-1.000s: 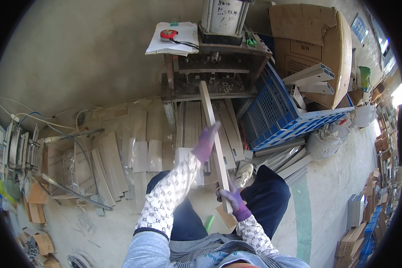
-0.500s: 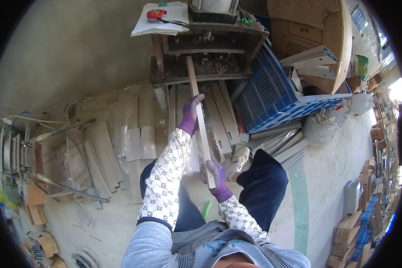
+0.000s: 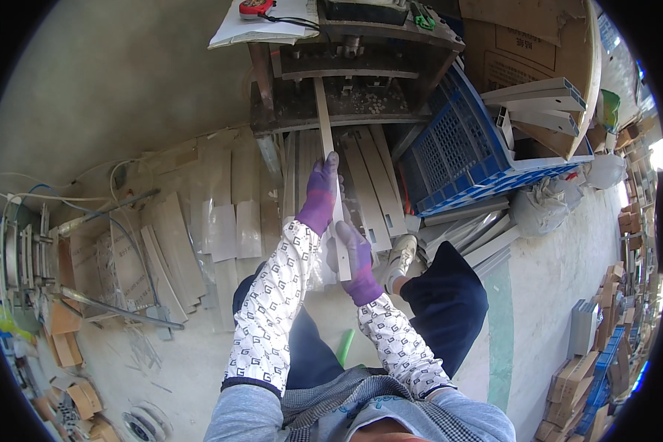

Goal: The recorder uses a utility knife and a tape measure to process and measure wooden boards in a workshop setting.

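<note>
Strip now fed into machine at 12 o'clock.
I see left hand (image 3: 321, 197) and right hand (image 3: 357, 259) both clamped on long pale flat strip (image 3: 330, 158), tip advanced under dark metal bench machine (image 3: 346, 74).

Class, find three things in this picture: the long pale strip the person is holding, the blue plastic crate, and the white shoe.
long pale strip (image 3: 325, 125), head view, its upper stretch above the gloves.
blue plastic crate (image 3: 457, 151), head view, its slotted side wall.
white shoe (image 3: 401, 254), head view, its upper.
</note>
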A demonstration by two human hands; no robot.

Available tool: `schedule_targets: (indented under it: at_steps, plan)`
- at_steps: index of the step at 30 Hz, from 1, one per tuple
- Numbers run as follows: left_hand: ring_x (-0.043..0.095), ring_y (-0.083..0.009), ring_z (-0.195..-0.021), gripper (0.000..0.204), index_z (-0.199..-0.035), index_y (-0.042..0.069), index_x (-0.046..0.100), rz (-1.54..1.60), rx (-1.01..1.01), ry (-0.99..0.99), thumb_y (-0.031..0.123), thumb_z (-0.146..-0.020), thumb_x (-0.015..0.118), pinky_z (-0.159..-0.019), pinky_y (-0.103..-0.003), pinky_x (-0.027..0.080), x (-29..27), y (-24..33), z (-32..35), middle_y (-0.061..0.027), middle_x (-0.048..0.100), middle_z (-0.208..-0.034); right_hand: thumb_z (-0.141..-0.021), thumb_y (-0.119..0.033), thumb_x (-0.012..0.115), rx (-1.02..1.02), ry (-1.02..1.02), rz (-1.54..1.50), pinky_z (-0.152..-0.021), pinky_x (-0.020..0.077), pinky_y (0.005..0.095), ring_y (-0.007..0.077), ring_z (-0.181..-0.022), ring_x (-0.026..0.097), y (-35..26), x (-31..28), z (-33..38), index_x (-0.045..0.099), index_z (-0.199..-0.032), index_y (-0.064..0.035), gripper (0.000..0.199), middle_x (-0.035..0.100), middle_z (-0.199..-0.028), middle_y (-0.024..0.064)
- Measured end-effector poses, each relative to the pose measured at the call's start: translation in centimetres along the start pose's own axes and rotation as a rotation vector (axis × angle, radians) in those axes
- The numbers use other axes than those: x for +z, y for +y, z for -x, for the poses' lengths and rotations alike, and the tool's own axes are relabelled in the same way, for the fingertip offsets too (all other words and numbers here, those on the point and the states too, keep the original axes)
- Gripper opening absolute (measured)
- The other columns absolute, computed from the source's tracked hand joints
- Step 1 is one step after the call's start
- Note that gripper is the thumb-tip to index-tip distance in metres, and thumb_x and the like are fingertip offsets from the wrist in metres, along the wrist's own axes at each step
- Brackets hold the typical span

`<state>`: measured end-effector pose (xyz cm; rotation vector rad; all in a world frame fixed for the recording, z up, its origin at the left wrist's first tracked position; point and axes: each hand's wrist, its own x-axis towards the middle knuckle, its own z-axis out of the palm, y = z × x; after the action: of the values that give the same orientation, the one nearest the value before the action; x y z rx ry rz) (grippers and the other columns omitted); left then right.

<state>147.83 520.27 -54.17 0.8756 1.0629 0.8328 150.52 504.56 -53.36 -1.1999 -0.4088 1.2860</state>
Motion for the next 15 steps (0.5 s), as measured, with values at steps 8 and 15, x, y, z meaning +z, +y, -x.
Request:
schedule_targets:
  at_steps: [8,15]
  plan:
    - [0.056,-0.0136,-0.058,0.064,-0.12,0.014,0.054,-0.034,-0.03,0.029,0.069,-0.086,0.058,-0.05,-0.031,0.05,0.9,-0.5,-1.7,-0.0031,0.057,-0.074,-0.099,-0.03,0.058,-0.085,-0.045,-0.005,-0.1,0.044,0.0287,0.0148,-0.112,0.057,-0.2,-1.0,-0.5,0.037,-0.152,-0.0072,0.061,0.057,-0.132,0.0122]
    - [0.066,-0.045,-0.081,0.054,-0.081,0.0,0.066,-1.019,0.58,0.43,0.036,-0.103,0.032,-0.072,-0.054,0.054,2.1,3.3,-9.5,-0.0272,0.068,-0.083,-0.106,-0.024,0.037,-0.967,-0.193,0.712,-0.113,0.0319,0.0371,0.0329,-0.145,0.032,0.2,-1.4,1.3,0.035,-0.153,-0.0133,0.048,0.029,-0.157,0.0244]
